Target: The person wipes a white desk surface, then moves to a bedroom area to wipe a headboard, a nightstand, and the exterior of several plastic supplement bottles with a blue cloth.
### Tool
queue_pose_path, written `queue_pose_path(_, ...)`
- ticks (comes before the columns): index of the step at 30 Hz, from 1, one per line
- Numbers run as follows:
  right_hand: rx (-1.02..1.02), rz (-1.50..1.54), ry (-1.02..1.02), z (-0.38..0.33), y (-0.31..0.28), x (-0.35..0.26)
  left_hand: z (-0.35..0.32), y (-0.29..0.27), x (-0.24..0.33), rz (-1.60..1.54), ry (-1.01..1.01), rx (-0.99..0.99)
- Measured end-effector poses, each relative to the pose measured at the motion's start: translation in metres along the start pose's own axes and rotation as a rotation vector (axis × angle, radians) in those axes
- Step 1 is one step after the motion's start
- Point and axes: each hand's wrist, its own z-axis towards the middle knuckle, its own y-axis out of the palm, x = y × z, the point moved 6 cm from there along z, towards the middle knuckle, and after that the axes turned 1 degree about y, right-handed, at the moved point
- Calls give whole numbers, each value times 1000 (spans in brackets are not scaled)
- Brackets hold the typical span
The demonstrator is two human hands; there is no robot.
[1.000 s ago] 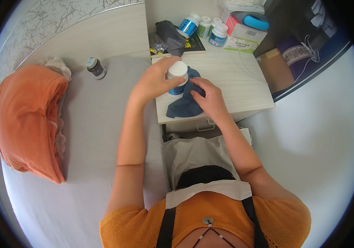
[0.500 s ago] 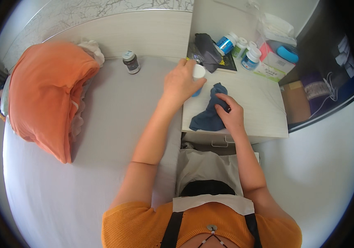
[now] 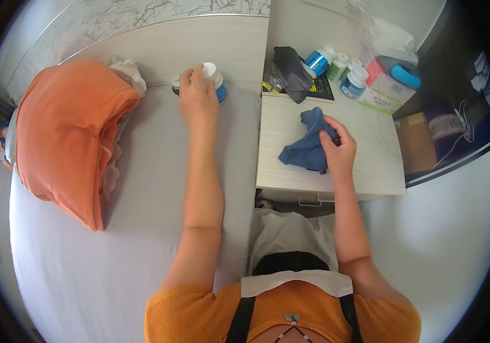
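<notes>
Beside the headboard, my left hand (image 3: 199, 103) is closed around a blue bottle with a white lid (image 3: 220, 91), which stands at the far edge of the bed. The hand mostly covers a small dark jar (image 3: 176, 86) just left of it. Over the bedside table, my right hand (image 3: 339, 147) pinches a crumpled dark blue cloth (image 3: 312, 143) between thumb and fingers. Part of the cloth droops toward the tabletop.
An orange pillow (image 3: 68, 143) lies on the grey bed sheet (image 3: 142, 240). Along the back of the bedside table (image 3: 370, 171) are a dark grey cloth (image 3: 292, 74), another blue bottle (image 3: 353, 83), several smaller bottles and a tissue box (image 3: 386, 94).
My left hand has carried the blue bottle left from the bedside table to the bed, beside the dark jar. My right hand has shifted slightly right and lifted the cloth partly.
</notes>
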Motion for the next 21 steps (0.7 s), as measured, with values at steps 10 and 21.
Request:
queue_pose_path(10, 49, -40, 29, 7, -10, 26, -16, 40, 3, 166, 182, -37)
queue_pose_path(21, 48, -63, -67, 4, -9, 17, -17, 28, 2, 294, 104, 153)
